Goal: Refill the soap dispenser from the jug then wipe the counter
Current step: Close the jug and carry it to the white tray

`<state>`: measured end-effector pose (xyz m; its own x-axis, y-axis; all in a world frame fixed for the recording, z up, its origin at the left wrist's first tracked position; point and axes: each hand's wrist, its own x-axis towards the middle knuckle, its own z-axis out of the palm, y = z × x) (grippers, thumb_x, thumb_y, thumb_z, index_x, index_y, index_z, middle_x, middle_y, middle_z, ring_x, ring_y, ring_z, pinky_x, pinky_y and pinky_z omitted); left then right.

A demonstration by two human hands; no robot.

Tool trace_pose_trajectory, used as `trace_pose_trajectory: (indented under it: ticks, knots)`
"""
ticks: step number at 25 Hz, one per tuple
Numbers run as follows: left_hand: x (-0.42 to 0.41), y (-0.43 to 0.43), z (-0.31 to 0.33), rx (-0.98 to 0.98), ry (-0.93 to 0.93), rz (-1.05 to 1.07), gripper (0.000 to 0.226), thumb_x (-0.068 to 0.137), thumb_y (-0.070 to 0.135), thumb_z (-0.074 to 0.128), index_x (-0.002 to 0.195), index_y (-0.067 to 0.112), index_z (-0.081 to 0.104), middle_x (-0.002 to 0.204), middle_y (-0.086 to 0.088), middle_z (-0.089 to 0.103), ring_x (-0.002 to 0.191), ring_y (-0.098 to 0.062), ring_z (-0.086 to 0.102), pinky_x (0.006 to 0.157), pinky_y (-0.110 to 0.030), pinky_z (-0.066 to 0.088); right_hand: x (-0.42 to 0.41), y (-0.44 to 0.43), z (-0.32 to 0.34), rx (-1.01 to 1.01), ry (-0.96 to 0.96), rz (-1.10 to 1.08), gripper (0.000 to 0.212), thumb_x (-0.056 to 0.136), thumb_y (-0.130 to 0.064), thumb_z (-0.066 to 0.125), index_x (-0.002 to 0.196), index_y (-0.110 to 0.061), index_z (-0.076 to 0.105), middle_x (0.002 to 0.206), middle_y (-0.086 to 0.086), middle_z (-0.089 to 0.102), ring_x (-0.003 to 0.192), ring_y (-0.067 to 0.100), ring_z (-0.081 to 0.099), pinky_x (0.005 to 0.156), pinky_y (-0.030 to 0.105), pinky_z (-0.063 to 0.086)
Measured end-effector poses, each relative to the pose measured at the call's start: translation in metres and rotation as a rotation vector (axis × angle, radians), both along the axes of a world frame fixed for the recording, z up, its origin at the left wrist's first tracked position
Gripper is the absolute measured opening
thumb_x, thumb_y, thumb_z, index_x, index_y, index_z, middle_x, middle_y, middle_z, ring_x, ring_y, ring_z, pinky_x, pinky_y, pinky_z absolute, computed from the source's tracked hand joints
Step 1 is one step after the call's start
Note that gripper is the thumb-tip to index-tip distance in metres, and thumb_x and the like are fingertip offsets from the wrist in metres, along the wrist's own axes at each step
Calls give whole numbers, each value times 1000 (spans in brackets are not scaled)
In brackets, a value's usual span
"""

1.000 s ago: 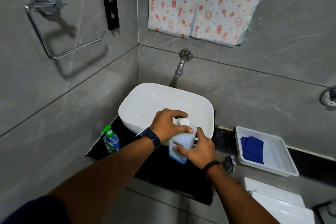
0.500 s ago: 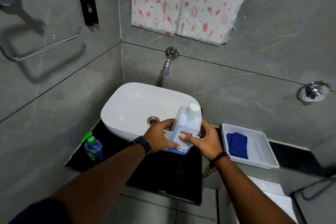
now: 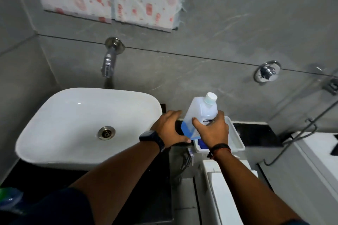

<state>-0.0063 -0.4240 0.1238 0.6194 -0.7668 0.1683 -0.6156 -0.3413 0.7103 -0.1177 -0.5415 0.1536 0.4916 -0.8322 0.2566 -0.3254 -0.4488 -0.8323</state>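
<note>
The jug (image 3: 201, 113) is a translucent white bottle with a white cap and a little blue liquid at its base. It is tilted, cap up and to the right, above the near-left corner of the white tray (image 3: 236, 139). My right hand (image 3: 212, 131) grips its lower body from the front. My left hand (image 3: 169, 128) cups its lower left side, thumb against the blue base. The soap dispenser (image 3: 9, 197), blue with a green pump, is blurred at the bottom left corner on the black counter (image 3: 146, 188). A blue cloth (image 3: 202, 144) lies in the tray, mostly hidden by my right hand.
A white basin (image 3: 73, 115) sits on the counter left of the jug, under a chrome wall tap (image 3: 108, 64). A white toilet tank (image 3: 228, 197) stands at the lower right, and a chrome valve (image 3: 267, 73) is on the wall above it.
Both hands have carried the jug to the right, from in front of the basin to above the tray. The view has swung right, pushing the dispenser to the bottom left corner.
</note>
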Motion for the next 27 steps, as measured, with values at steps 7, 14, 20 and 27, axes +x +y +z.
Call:
trace_pose_trajectory:
  ticks: [7, 14, 20, 27]
  knots:
    - [26, -158, -104, 129, -21, 54, 85, 58, 67, 62, 130, 25, 45, 135, -1, 51, 124, -20, 46, 105, -33, 38, -1, -206, -102, 93, 26, -149, 67, 59, -35, 83, 112, -15, 48, 103, 8, 64, 89, 28, 61, 74, 29, 47]
    - [40, -243, -227, 424, -18, 16, 108, 61, 77, 56, 146, 26, 13, 156, -4, 17, 143, -24, 17, 114, -38, 15, 9, -333, -214, 157, 146, -214, 66, 60, -28, 85, 110, -11, 46, 107, 16, 63, 93, 33, 61, 75, 30, 44]
    - [54, -268, -277, 560, -89, 7, 126, 61, 82, 50, 141, 20, -25, 156, -4, -20, 142, -18, -18, 109, -31, -13, 30, -374, -266, 131, 117, -173, 66, 62, -28, 85, 112, -12, 45, 111, 17, 61, 95, 30, 59, 77, 30, 45]
    - [53, -274, -284, 529, -157, 15, 123, 66, 75, 55, 144, 16, -19, 145, 3, -28, 134, -12, -26, 103, -24, -24, 41, -363, -283, 173, 78, -291, 84, 58, -49, 82, 124, -18, 40, 119, 6, 53, 108, 21, 51, 86, 34, 46]
